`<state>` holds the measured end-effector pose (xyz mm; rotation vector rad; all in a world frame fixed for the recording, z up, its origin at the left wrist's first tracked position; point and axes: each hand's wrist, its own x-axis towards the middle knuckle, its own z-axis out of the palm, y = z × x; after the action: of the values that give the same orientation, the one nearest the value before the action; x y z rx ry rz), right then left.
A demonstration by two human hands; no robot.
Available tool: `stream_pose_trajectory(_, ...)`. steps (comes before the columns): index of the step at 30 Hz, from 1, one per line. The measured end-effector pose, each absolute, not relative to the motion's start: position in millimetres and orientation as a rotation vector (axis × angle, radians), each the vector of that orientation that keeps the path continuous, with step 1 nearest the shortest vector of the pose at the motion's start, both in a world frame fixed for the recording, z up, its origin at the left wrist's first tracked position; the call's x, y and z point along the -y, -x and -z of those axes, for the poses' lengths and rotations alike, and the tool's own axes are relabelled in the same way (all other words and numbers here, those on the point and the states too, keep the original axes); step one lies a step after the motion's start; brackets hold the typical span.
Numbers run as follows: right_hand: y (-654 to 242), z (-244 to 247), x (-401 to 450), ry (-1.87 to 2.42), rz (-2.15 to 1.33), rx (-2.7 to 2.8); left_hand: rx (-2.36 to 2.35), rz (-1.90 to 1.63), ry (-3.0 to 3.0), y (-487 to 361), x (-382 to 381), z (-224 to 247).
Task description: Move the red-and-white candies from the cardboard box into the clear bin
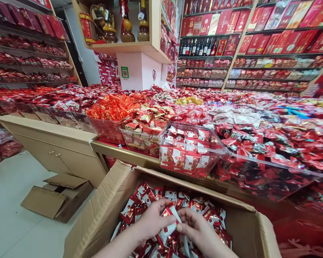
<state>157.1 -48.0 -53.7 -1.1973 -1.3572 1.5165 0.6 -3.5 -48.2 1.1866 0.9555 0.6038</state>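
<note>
Both my hands are over an open cardboard box (242,229) full of red and white wrapped packets (145,191). Between the thumb and fingers of my left hand (154,218) is a red and white packet (168,231). My right hand (196,227) has its fingers curled at the right side of the same packets, its thumb and index finger pinching the white edge. The packets under my palms are partly hidden. Just beyond the box, a clear plastic bin (188,157) holds similar packets standing in rows.
A gold-edged counter (140,155) with bins of wrapped sweets runs behind the box. Durian-labelled packets fill a bin (142,141) left of the clear one. Another open cardboard box (72,199) sits on the floor at left. Stocked shelves (204,36) line the back.
</note>
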Motion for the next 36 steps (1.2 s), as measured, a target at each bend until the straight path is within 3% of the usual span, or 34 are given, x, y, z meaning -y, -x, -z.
stream_pose_trajectory(10, -169, 43, 40, 1.342, -1.447, 0.982, -0.865, -0.547, -1.063, 2, -2, 31)
stream_pose_trajectory(20, -159, 49, 40, 1.321, -1.412, 1.122, -0.848, -0.486, -1.033, -1, 7, 40)
stream_pose_trajectory(36, -167, 56, 48, 1.211, -1.407, 1.299, -0.908, -0.364, -1.551, 8, 3, 39)
